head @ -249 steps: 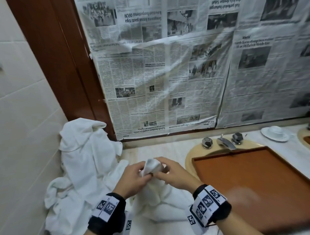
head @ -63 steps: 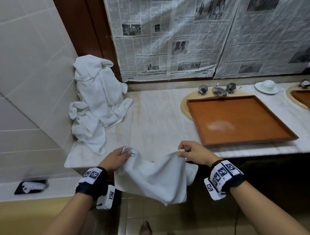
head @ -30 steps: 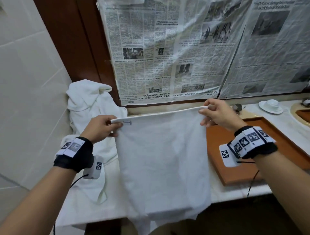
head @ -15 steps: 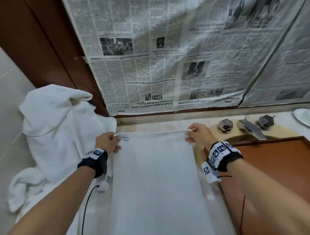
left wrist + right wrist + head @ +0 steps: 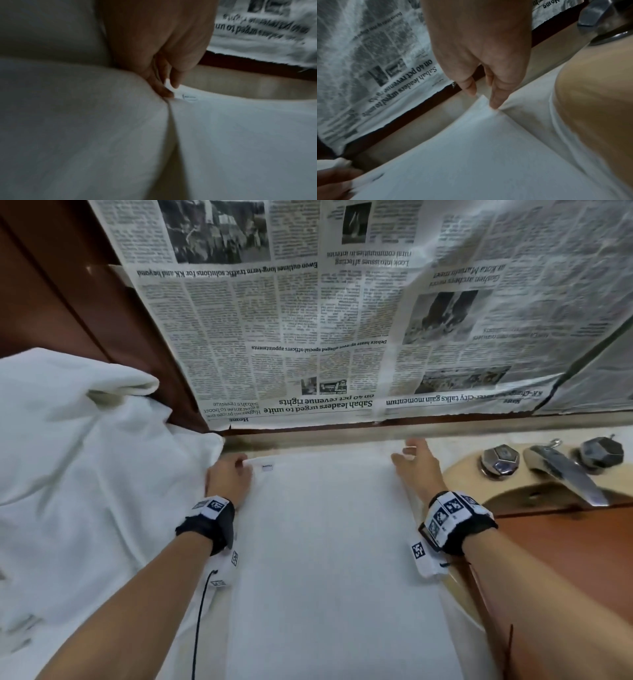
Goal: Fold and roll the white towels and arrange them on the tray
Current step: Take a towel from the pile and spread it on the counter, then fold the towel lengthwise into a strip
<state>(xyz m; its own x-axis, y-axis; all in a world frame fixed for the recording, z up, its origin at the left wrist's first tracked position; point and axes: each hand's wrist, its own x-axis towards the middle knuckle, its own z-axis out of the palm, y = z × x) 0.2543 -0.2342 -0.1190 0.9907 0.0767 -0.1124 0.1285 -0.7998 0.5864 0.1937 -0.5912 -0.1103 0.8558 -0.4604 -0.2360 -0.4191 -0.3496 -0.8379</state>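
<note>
A white towel point(image 5: 325, 542) lies spread flat on the counter, its far edge close to the back wall. My left hand point(image 5: 245, 463) is at its far left corner beside the small label and pinches the hem there point(image 5: 171, 89). At the far right corner is my right hand point(image 5: 407, 450), its fingers straight and spread, with the fingertips point(image 5: 494, 104) just touching the corner. The brown wooden tray point(image 5: 565, 546) sits to the right over the sink, partly behind my right forearm.
A heap of crumpled white towels point(image 5: 85, 474) fills the counter's left side against the wall. A chrome faucet point(image 5: 561, 470) with two knobs stands at the back right. Newspaper point(image 5: 342, 320) covers the wall behind.
The towel has come down from hanging in the air to lying flat on the counter. Both hands moved forward toward the wall, and the right hand's fingers have straightened off the corner.
</note>
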